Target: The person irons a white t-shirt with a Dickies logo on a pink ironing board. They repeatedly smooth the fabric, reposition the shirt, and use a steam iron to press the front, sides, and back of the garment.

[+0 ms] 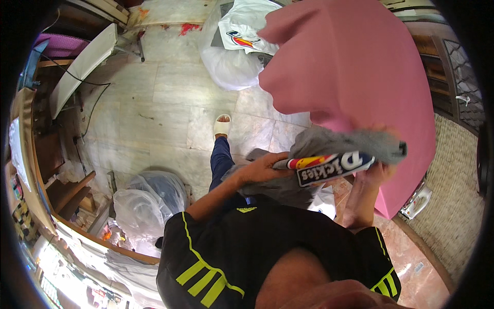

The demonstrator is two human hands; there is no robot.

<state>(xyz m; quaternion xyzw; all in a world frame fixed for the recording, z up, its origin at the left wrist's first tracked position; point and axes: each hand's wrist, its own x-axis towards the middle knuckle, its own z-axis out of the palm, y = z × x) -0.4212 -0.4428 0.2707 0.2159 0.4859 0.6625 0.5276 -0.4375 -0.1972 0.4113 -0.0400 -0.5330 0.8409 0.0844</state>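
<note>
A folded grey T-shirt [312, 140] with a large colourful print is held up in front of my body, its lower part hanging in loose folds. My left hand [271, 166] grips its left end, fingers closed round the cloth. At the other end my right hand [380, 174] holds the fabric from below. That hand is slightly smeared by motion, and the cloth covers part of its fingers. Just beyond the shirt spreads a table draped with a pink cloth [355, 67].
A white printed garment [249, 23] lies on a stuffed clear plastic bag [231, 67] ahead. Another plastic bag [146, 203] sits at the left, near a wooden shelf [72, 190]. A white board on legs [85, 69] and a black cable [95, 105] are far left. A woven mat [455, 170] lies right.
</note>
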